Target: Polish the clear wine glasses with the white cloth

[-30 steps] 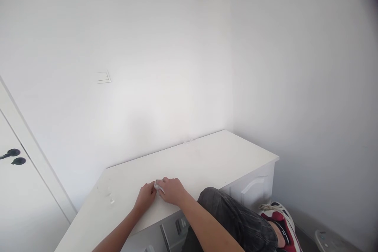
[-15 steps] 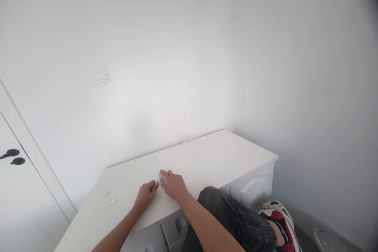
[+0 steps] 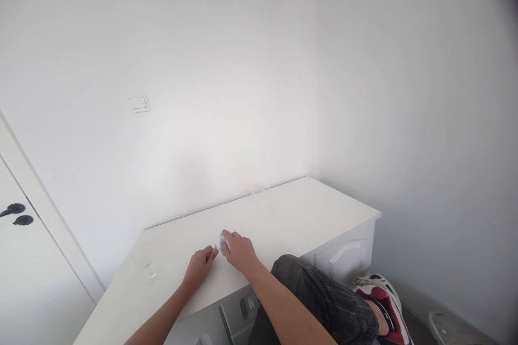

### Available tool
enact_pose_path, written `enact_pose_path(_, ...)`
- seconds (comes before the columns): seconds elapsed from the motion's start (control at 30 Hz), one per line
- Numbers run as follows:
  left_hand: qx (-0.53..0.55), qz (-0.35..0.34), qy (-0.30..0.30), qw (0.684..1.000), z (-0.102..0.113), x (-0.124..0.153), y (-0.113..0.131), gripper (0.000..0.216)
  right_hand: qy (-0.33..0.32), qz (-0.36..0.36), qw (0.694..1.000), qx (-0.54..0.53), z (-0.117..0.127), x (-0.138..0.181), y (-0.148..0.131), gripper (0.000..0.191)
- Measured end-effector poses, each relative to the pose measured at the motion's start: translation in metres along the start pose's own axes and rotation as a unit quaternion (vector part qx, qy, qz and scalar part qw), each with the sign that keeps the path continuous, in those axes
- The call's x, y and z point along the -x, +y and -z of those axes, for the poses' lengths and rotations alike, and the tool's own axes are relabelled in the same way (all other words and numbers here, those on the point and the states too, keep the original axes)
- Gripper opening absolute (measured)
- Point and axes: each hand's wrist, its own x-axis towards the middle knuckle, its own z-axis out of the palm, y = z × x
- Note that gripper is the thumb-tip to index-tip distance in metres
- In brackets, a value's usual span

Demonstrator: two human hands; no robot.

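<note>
My right hand (image 3: 238, 250) rests on the white cabinet top (image 3: 291, 215), fingers curled over a small white crumpled wad (image 3: 223, 240), perhaps tissue or cloth. My left hand (image 3: 199, 268) lies just left of it on the same surface, fingers loosely curled and pinched together; whether it holds anything I cannot make out. The two hands are a short gap apart. My raised knee in dark grey trousers (image 3: 324, 302) is right of the forearm.
A clear glass (image 3: 145, 264) stands near the cabinet's left end. White walls meet in a corner behind the cabinet. A door with a black handle (image 3: 14, 210) is at far left. A red, white and black shoe (image 3: 382, 302) is by the cabinet's right side.
My right hand has slid the white wad a little forward and to the right, away from my left hand. The left hand has stayed nearly in place.
</note>
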Motion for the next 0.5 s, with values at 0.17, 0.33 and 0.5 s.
enact_pose_path(0.17,-0.039,-0.039,0.019,0.998,0.0022,0.0024,0.0042,0.033,0.012,-0.016,1.0,0.002,0.0012,-0.0011,0.0009,0.045)
enact_pose_path(0.33,-0.056,-0.057,0.022,0.997,0.0046,0.0032,0.0054,0.029,-0.001,0.0,1.0,0.004,0.0014,0.0018,-0.0008,0.044)
enact_pose_path(0.5,-0.039,-0.061,0.016,0.997,0.0079,0.0041,0.0074,0.025,-0.017,0.03,0.999,0.014,0.0021,0.0015,-0.0028,0.044)
